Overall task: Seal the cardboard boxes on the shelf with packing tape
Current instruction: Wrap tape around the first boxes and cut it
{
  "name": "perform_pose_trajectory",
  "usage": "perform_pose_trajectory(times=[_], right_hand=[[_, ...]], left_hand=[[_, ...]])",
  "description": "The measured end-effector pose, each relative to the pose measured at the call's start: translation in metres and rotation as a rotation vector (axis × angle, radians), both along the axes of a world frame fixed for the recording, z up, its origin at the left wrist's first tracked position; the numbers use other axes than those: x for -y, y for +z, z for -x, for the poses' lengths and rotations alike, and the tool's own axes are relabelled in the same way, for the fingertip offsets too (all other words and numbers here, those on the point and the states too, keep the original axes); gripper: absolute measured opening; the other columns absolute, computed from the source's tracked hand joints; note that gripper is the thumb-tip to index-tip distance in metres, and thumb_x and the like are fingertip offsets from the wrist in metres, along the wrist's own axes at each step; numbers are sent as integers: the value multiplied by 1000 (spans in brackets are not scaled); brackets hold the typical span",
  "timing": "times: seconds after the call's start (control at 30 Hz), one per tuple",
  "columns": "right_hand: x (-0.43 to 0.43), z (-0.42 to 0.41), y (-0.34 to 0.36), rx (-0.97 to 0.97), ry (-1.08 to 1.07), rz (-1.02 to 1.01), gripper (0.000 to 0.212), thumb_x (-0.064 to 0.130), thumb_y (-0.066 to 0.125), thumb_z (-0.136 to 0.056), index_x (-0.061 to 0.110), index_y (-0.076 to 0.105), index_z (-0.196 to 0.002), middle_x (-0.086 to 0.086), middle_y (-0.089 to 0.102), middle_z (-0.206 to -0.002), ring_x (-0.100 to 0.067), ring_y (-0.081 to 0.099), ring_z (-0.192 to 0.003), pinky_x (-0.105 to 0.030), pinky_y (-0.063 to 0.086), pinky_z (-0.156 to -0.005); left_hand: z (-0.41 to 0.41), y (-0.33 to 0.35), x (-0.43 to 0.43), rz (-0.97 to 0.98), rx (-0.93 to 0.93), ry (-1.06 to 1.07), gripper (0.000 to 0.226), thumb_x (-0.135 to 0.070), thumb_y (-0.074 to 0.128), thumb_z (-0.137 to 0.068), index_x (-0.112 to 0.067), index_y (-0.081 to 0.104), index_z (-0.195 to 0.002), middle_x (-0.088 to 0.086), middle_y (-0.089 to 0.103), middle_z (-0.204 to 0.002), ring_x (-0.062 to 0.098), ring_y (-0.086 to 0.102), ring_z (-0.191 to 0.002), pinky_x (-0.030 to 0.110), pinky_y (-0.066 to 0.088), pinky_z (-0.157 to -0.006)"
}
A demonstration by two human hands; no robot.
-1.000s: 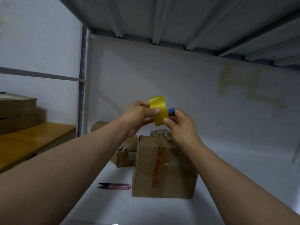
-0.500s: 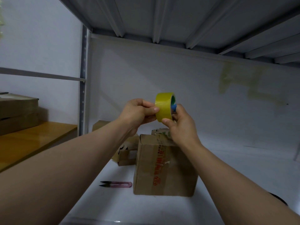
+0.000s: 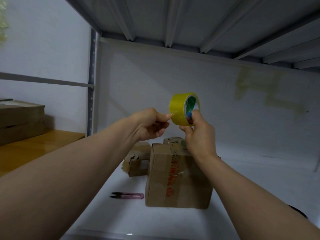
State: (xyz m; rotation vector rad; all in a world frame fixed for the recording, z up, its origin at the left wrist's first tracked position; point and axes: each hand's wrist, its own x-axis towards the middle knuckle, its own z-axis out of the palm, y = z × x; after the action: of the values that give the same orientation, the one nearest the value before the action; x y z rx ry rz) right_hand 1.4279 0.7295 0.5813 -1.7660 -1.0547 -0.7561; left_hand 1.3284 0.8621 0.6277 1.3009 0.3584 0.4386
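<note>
A yellow roll of packing tape (image 3: 179, 108) with a green core is held up above the shelf. My right hand (image 3: 199, 132) grips it from below, one fingertip with a blue cover inside the core. My left hand (image 3: 152, 125) pinches the tape's free end at the roll's left side. Below stands a brown cardboard box (image 3: 178, 177) with red print on the white shelf (image 3: 259, 179). Behind it sit a smaller torn box (image 3: 138, 161) and the top of another box (image 3: 173, 140).
Pink-handled thread snips (image 3: 127, 195) lie on the shelf left of the big box. Flat cardboard stacks (image 3: 20, 118) rest on a wooden surface (image 3: 34, 146) at far left. A steel upright (image 3: 91, 80) and the upper shelf's underside (image 3: 190, 23) bound the space.
The roll has risen and turned so that its green core faces me. My left hand has moved from gripping the roll's side to pinching the tape's end.
</note>
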Motion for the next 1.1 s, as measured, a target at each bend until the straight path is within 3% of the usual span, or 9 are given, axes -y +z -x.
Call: perform_pose_trajectory(times=[0.2,0.3,0.43,0.6,0.67,0.8,0.97,1.03,1.1], right_hand=[[-1,1,2,48,-122,-31,21,3,63,-94,17,51,-103,1,65,-91,-5,61,-81,-31,48,-60],[-1,5,5,55,-141,-27,27,1,59,-95,23,44,-97,4,63,-88,-13,72,-89,-36,53,-61],[-4,5,7,39,-198,-29,23,5,62,-95,22,47,-99,9,56,-82,-11,54,-72,-26,33,-53],[-3,7,6,26,-282,-32,16,12,65,-96,19,52,-104,9,53,-79,-15,48,-68,-22,24,-49],[-1,7,9,1,-252,-30,19,16,67,-95,22,49,-100,8,56,-82,-17,54,-71,-24,31,-51],[6,6,14,-50,4,23,28,41,72,-90,21,53,-98,10,66,-96,-13,65,-90,-33,54,-75],[19,11,34,62,-198,-178,35,50,61,-93,19,48,-84,8,49,-65,-17,52,-61,-34,40,-56],[20,11,44,72,-155,-127,38,52,67,-89,20,45,-90,10,48,-76,-20,54,-73,-37,43,-63],[20,9,52,132,-147,13,43,50,72,-84,22,46,-104,6,47,-103,-20,50,-102,-39,44,-87]], left_hand=[[6,8,13,161,58,-81,19,-2,54,-96,-1,67,-83,9,69,-77,15,67,-76,23,51,-73],[8,9,17,157,70,-62,20,-5,52,-98,-1,67,-85,8,69,-76,13,68,-69,22,52,-69],[7,11,22,109,42,-5,26,-8,46,-102,-4,63,-82,5,64,-71,11,65,-64,25,55,-66],[1,15,31,47,81,30,27,-11,43,-103,-12,61,-82,-1,57,-66,15,61,-76,45,49,-98],[-2,16,34,42,110,42,22,-9,47,-101,-12,63,-86,0,56,-68,16,60,-79,51,47,-100],[-6,20,26,12,156,138,17,2,47,-92,-8,57,-82,4,49,-66,17,51,-69,56,53,-94],[0,26,10,-224,103,200,16,4,46,-86,-6,50,-74,3,48,-53,15,49,-50,54,58,-89],[3,28,9,-261,97,195,14,3,45,-90,-5,52,-80,6,53,-64,16,57,-54,52,59,-87],[6,29,8,-250,105,138,9,1,45,-94,-2,53,-94,11,57,-84,22,65,-74,49,61,-84]])
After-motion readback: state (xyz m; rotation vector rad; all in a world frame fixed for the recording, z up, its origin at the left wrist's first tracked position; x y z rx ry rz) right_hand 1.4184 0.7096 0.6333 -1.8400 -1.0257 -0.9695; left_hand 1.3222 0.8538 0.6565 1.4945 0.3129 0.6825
